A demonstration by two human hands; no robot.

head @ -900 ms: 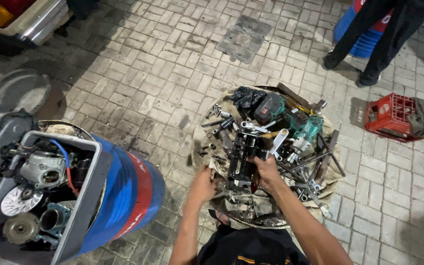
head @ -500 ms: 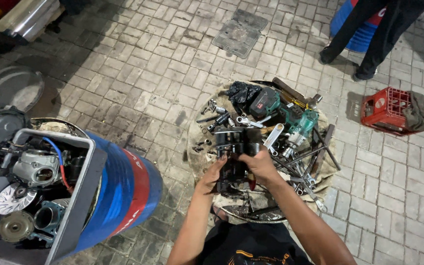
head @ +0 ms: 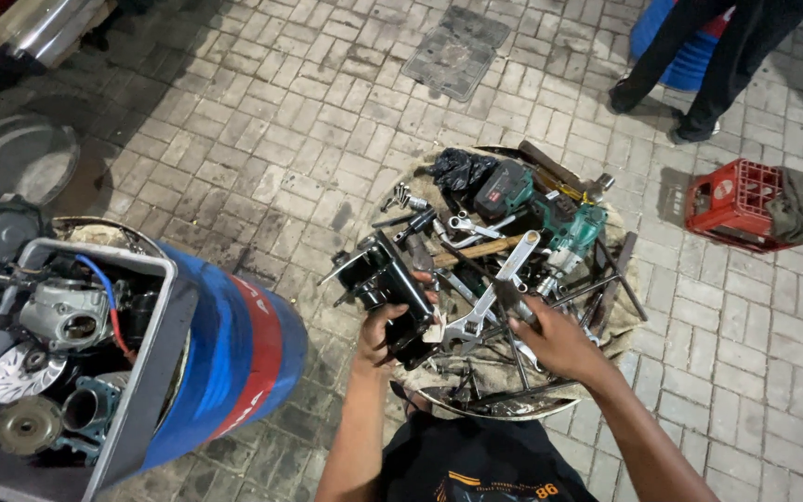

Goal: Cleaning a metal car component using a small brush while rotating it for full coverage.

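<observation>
- Where the frame begins at the left, a grey bin (head: 146,390) holds engine parts: a pale metal housing (head: 65,314), a finned disc (head: 19,372) and a blue hose (head: 97,281).
- Just beside the bin stands a blue drum (head: 234,358) with a red band, on the brick paving (head: 262,130).
- The left hand (head: 385,327) is wrapped around the lower end of a black metal part (head: 385,279), fingers closed on it, holding it lifted at the left edge of the tool pile.
- The pile sits in a round tray (head: 504,405), lined with cloth and heaped with spanners, rods and a large adjustable wrench (head: 494,296).
- The right hand (head: 555,336) rests down among the tools near the wrench's handle, fingers curled; whether it pinches anything I cannot tell.
- Further back in the tray lie a green cordless drill (head: 576,232) and a dark battery tool (head: 504,190).
- At the far right, a red crate (head: 729,206) carries a grey rag (head: 799,206); another person's dark-trousered legs (head: 699,46) stand beyond it.
</observation>
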